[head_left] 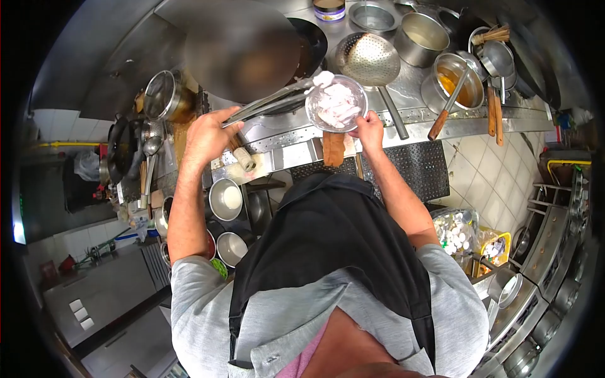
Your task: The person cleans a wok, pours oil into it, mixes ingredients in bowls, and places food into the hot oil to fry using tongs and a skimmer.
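Note:
My left hand is closed on the near end of long metal tongs. Their far tips hold a pale, coated piece over the rim of a metal bowl. That bowl contains several pale, wet-looking pieces. On its right side, my right hand grips the bowl's edge. Beyond the tongs is a dark wok, partly hidden by a blurred, steamy patch. A perforated ladle lies to the right of the wok, its handle pointing toward me.
Pots stand at the back right, one with pale liquid, another with orange liquid. A strainer pot is at the left. Metal bowls sit below my left forearm. An orange-brown cloth hangs at the counter edge.

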Motion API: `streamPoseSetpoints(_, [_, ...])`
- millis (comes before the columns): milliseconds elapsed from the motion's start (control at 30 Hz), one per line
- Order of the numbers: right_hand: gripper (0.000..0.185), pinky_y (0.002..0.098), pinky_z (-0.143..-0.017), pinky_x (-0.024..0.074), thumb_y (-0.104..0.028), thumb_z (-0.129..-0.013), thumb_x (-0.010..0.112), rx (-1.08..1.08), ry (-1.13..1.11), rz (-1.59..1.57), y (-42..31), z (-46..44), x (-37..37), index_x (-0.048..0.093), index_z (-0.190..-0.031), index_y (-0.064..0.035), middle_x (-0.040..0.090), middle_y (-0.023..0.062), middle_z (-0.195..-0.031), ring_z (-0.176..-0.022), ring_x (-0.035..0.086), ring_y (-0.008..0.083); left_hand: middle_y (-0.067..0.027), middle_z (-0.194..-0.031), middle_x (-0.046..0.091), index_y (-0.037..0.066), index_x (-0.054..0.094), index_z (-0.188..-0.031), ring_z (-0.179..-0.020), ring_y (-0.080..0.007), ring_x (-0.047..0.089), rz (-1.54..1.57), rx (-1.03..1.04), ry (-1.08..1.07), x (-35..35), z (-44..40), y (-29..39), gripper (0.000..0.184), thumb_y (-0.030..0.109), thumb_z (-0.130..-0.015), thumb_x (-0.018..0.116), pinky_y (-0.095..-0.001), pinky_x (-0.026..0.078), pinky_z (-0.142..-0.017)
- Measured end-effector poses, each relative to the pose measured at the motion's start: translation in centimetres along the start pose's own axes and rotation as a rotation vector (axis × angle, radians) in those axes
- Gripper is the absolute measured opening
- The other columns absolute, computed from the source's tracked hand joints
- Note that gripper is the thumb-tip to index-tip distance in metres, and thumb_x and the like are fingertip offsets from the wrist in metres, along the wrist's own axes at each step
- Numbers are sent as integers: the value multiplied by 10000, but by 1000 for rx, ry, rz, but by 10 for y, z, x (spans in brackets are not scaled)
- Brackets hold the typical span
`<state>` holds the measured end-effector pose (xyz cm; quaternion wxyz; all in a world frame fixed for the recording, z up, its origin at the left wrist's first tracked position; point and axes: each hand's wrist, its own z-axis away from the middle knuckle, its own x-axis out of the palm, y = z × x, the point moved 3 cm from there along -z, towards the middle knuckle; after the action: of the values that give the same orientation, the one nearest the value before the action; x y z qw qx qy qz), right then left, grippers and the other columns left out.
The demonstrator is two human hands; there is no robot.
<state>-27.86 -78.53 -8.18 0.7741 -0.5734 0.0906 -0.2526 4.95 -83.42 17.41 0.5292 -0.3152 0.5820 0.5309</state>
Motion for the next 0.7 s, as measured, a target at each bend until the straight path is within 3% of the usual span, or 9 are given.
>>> streamPoseSetpoints(100, [108, 303, -553, 612, -65, -924, 564, 25, 19, -26, 4, -1, -6, 512, -831, -43, 625, 71, -802, -641, 678, 172, -158, -1160, 702, 140, 682, -1256, -1104, -308, 667, -25, -45, 82, -1, -7, -23, 427, 319, -872, 737, -389, 504, -922])
streamPoseSetpoints(200, [79, 300, -561, 613, -65, -931, 560, -5, 21, -28, 16, -5, -18, 528, -863, -40, 630, 72, -807, -638, 675, 168, -171, -1147, 698, 165, 691, -1241, -1087, -348, 656, -138, -132, 109, 14, -28, -54, 430, 393, -875, 701, -427, 510, -922])
streamPoseSetpoints(400, [162, 298, -498, 590, -59, -891, 581, -22, 45, -83, 9, 1, -27, 482, -763, -54, 626, 86, -759, -601, 659, 158, -147, -1084, 718, 172, 671, -1248, -1039, -341, 675, -297, -269, 59, 72, -69, -83, 419, 400, -897, 649, -462, 533, -882])
streamPoseSetpoints(533, [85, 298, -552, 607, -96, -940, 584, -18, 33, 36, 10, 0, -36, 568, -908, -19, 655, 76, -795, -608, 663, 154, -141, -1153, 699, 164, 661, -1266, -1048, -338, 668, -261, -187, 299, 72, -55, -71, 440, 398, -894, 667, -447, 528, -878])
streamPoseSetpoints(633, [187, 305, -494, 585, -63, -892, 601, -20, 73, -22, 0, 4, -36, 485, -746, -45, 613, 70, -720, -583, 642, 141, -136, -1171, 695, 146, 663, -1258, -1049, -334, 669, -188, -61, 309, 42, -28, -23, 431, 381, -897, 673, -439, 531, -873])
streamPoseSetpoints(700, [196, 308, -486, 579, -75, -895, 609, -53, 76, -4, 6, 1, -39, 489, -745, -38, 606, 66, -718, -568, 633, 141, -128, -1161, 699, 138, 671, -1241, -1049, -322, 671, -188, 65, 211, 27, -9, 12, 408, 348, -892, 689, -419, 538, -864])
